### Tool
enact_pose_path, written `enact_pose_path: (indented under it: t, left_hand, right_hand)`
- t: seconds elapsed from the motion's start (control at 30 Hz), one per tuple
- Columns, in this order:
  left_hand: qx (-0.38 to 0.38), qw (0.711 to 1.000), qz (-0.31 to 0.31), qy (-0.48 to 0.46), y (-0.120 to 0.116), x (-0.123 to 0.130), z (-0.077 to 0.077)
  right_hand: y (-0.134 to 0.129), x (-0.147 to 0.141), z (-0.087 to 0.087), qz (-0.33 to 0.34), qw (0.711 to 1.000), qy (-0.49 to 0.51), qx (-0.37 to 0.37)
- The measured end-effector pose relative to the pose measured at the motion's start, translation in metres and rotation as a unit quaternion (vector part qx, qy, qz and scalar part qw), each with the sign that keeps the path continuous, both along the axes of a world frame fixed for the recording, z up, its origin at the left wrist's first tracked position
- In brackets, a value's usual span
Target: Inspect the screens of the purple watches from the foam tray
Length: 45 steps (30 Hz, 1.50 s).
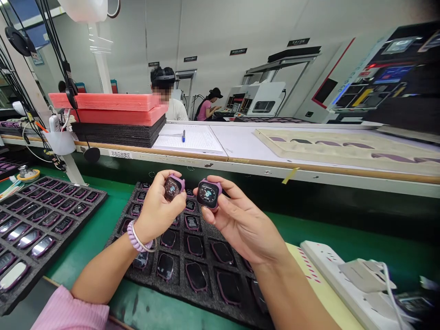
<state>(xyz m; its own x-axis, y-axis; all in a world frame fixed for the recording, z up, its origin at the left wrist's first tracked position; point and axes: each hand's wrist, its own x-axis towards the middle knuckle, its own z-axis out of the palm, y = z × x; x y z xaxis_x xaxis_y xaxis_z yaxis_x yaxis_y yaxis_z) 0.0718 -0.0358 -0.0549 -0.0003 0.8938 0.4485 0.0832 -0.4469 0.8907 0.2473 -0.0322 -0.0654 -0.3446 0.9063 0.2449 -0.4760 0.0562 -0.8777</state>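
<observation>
Above the foam tray (206, 293), left hand (156, 215) and right hand (240, 224) raised, each apparently pinching a pink watch.

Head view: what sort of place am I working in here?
Most likely an electronics assembly line. Each hand, left hand and right hand, holds a purple watch body; more fill the black foam tray below, and other workers sit at machines behind the long bench.

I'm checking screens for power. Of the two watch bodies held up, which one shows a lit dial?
The watch body in the right hand, at: its screen shows a bright ring with coloured icons. The one in the left hand, at, looks dimmer, mostly reflections.
</observation>
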Motion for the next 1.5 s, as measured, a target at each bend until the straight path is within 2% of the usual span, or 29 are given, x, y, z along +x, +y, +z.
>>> enact_pose_path:
  t: [0.3, 0.5, 0.6, 0.7, 0.8, 0.93, 1.5]
  left_hand:
    - [-0.008, 1.0, -0.011, -0.016, 0.0, 0.0, -0.001]
    - [0.003, 0.999, -0.011, 0.029, 0.004, 0.0, -0.004]
    - [-0.029, 0.999, -0.027, -0.02, 0.01, 0.0, -0.005]
    - [-0.089, 0.989, -0.072, -0.088, 0.014, -0.001, -0.005]
    - [-0.128, 0.974, -0.119, -0.145, 0.017, -0.002, -0.006]
    - [-0.137, 0.962, -0.155, -0.18, 0.02, -0.002, -0.009]
    - [-0.082, 0.979, -0.157, -0.105, 0.025, 0.002, -0.014]
  right_hand:
    - [-0.002, 0.002, 0.0, 0.0, 0.999, -0.029, 0.014]
    - [-0.001, 0.001, -0.001, 0.037, 0.999, -0.004, 0.013]
    - [0.004, 0.002, -0.001, 0.047, 0.999, 0.011, -0.024]
    - [0.011, 0.006, -0.002, 0.042, 0.997, 0.018, -0.059]
    - [0.017, 0.009, -0.003, 0.022, 0.997, 0.022, -0.063]
    - [0.023, 0.012, -0.006, 0.008, 0.998, 0.019, -0.054]
    - [0.024, 0.008, -0.013, -0.053, 0.997, -0.043, 0.021]
